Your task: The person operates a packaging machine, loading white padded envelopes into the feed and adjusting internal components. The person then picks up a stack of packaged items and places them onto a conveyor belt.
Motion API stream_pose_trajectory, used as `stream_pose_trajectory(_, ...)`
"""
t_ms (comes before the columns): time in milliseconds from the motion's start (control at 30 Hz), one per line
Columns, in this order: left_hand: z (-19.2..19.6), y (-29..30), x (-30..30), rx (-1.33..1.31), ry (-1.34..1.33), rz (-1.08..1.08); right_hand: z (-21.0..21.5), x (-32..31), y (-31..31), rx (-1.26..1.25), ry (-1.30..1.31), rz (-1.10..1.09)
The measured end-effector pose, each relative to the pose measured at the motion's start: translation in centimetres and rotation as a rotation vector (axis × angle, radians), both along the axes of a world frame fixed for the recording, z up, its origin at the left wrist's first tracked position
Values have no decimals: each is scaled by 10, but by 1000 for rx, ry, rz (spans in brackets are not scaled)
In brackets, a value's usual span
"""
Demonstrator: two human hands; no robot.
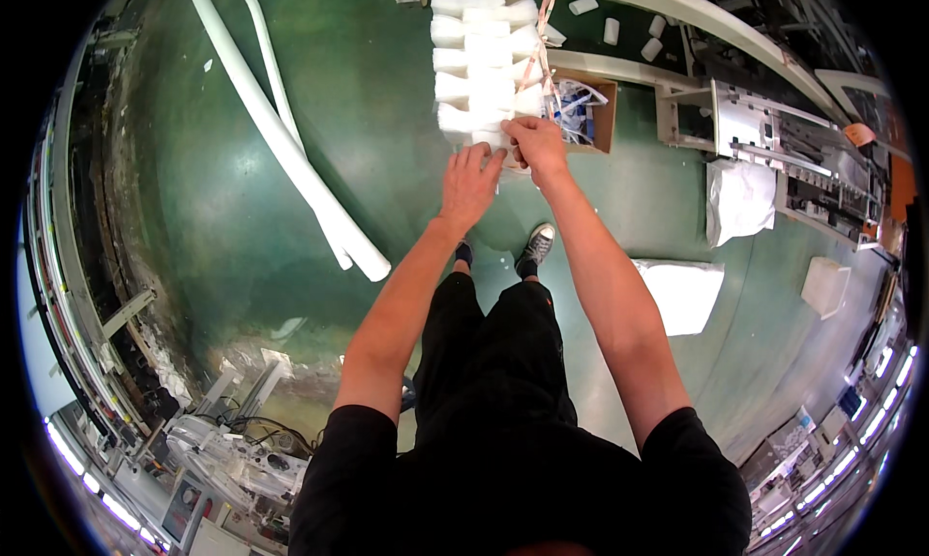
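Observation:
A tall stack of white, soft-looking bundles (491, 58) stands in front of me, each pinched in at the middle. Both my hands are at its near end. My left hand (471, 180) rests its fingertips against the lowest white edge, fingers a little apart. Just right of it, my right hand (539, 146) is closed in a pinch at the corner of the stack. Whatever lies between its thumb and fingers is too small to make out. Pinkish patterned strips (544, 43) hang down along the right side of the stack.
An open cardboard box (602, 120) with blue and white wrappers stands right of the stack. Two long white tubes (281, 159) lie on the green floor at left. Small white rolls (612, 31) lie beyond a pale machine frame (619, 69). White sacks (740, 201) are at right.

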State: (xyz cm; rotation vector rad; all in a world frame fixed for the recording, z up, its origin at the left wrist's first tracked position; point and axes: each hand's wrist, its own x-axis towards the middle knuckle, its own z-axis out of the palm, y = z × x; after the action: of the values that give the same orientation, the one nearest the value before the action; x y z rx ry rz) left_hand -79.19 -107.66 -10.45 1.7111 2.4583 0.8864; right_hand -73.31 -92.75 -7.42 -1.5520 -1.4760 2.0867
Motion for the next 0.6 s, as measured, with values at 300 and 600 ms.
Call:
stream_pose_trajectory(300,5,0,-6,-2,103,-17,4,14,-15,-48,236,-89)
stream_pose_trajectory(600,6,4,-1,-1,167,-52,4,13,1,-65,166,86)
